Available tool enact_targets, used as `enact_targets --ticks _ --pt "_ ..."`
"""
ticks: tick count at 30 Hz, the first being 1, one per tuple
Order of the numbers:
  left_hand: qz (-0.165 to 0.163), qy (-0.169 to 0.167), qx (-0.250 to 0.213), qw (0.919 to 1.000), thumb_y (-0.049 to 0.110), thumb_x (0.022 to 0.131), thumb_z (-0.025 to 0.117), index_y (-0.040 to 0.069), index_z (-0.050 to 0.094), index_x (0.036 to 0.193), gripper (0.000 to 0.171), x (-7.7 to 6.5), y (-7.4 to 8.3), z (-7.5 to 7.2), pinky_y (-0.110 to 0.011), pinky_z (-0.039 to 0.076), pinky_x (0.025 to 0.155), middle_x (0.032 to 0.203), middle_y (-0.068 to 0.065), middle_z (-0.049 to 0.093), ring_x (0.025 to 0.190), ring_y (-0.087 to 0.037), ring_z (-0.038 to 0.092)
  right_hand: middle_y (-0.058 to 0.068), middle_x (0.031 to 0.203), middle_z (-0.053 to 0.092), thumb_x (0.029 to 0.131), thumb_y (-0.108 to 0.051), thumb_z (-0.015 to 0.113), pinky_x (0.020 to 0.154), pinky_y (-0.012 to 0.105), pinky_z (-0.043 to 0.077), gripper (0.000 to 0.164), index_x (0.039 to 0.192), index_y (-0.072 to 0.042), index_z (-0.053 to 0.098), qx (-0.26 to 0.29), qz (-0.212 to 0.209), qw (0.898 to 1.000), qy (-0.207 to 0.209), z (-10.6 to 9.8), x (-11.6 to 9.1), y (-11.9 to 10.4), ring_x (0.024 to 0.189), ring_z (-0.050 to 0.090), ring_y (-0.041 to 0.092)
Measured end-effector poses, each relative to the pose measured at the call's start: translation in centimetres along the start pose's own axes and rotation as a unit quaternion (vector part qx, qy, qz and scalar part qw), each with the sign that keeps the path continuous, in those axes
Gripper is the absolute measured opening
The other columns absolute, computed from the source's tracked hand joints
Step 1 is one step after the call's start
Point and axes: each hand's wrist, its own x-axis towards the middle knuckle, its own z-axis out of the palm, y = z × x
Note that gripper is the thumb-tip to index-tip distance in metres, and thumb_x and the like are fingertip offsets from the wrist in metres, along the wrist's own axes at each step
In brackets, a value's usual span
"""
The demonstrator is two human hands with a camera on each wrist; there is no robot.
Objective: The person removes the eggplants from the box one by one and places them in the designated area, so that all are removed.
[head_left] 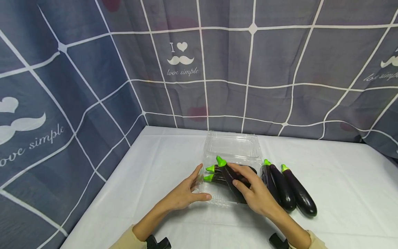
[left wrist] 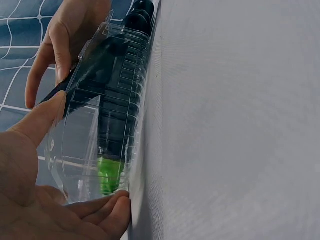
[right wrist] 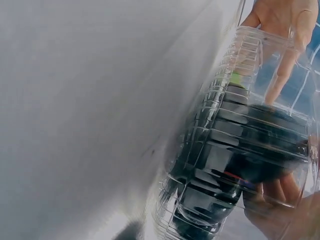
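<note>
A clear plastic clamshell box (head_left: 208,191) stands on the table, its lid folded back away from me. My left hand (head_left: 183,194) grips the box's left end, thumb toward the near corner; the left wrist view shows fingers low against the wall (left wrist: 80,135). Two dark eggplants (head_left: 218,178) with green caps lie crosswise inside. Over them my right hand (head_left: 256,193) holds another eggplant (head_left: 229,174), slanted, its green cap pointing up and left. In the right wrist view, the box wall partly covers this held eggplant (right wrist: 265,145); whether it touches the others is unclear.
Three more eggplants (head_left: 284,186) lie side by side just right of the box, caps away from me. A white cloth (head_left: 161,152) covers the table. Grey-blue checked curtains (head_left: 230,62) hang behind and along the left edge.
</note>
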Motion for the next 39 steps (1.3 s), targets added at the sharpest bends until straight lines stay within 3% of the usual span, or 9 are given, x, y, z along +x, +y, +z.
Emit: enact_targets --ticks 5,10,12,17,22,31,39 --pt "0.002 -0.004 -0.004 1.0 0.032 0.087 0.077 0.014 0.003 0.16 0.105 0.06 0.02 0.03 -0.046 0.029 0.114 0.162 -0.018 0.01 0.144 -0.037 0.024 0.007 0.124 0.055 0.094 0.009 0.057 0.084 0.029 0.055 0.053 0.14 -0.017 0.055 0.034 0.019 0.999 0.034 -0.27 -0.03 -0.08 0.111 0.056 0.026" --pt "0.004 -0.004 -0.006 1.0 0.034 0.087 0.078 0.014 0.003 0.16 0.106 0.12 -0.02 0.05 -0.046 0.028 0.114 0.162 -0.019 0.009 0.144 -0.037 0.023 0.006 0.122 0.055 0.099 0.004 0.051 0.073 0.025 0.049 0.042 0.135 -0.014 0.06 0.014 0.035 0.997 0.062 -0.52 0.03 0.05 0.096 0.053 0.019" --pt "0.004 -0.005 -0.005 1.0 0.034 0.087 0.078 0.014 0.003 0.16 0.107 0.18 -0.02 0.06 -0.045 0.028 0.114 0.162 -0.018 0.009 0.145 -0.036 0.022 0.007 0.123 0.054 0.1 0.002 0.051 0.073 0.025 0.049 0.04 0.135 -0.014 0.06 0.015 0.047 0.997 0.065 -0.62 0.06 0.14 0.099 0.051 0.019" --pt "0.006 -0.005 -0.001 1.0 0.034 0.087 0.077 0.014 0.003 0.16 0.106 0.33 -0.06 0.08 -0.046 0.029 0.114 0.163 -0.015 0.009 0.145 -0.035 0.022 0.011 0.129 0.049 0.095 -0.005 0.063 0.086 0.03 0.053 0.05 0.143 -0.016 0.052 0.037 0.099 0.993 0.058 -0.79 0.06 0.2 0.118 0.048 0.028" --pt "0.006 -0.005 0.0 1.0 0.034 0.087 0.077 0.013 0.003 0.16 0.106 0.49 -0.12 0.13 -0.046 0.029 0.114 0.162 -0.015 0.01 0.145 -0.035 0.023 0.014 0.133 0.044 0.088 -0.007 0.073 0.087 0.033 0.054 0.064 0.146 -0.017 0.047 0.053 0.123 0.989 0.056 -0.89 0.06 0.1 0.123 0.044 0.033" --pt "0.001 -0.002 -0.002 1.0 0.034 0.086 0.079 0.015 0.004 0.16 0.106 0.45 -0.17 0.18 -0.044 0.029 0.114 0.162 -0.017 0.011 0.144 -0.035 0.025 0.01 0.131 0.046 0.087 -0.008 0.073 0.086 0.032 0.052 0.062 0.144 -0.021 0.052 0.042 0.122 0.989 0.067 -0.9 -0.07 0.1 0.116 0.045 0.027" --pt "-0.006 0.003 -0.012 0.9999 0.033 0.085 0.08 0.017 0.006 0.161 0.107 0.08 -0.35 0.06 -0.045 0.029 0.114 0.158 -0.025 0.019 0.143 -0.038 0.026 0.011 0.133 0.046 0.087 -0.009 0.073 0.083 0.028 0.055 0.062 0.144 -0.019 0.051 0.067 0.136 0.986 0.068 -0.58 -0.06 0.06 0.114 0.05 0.031"
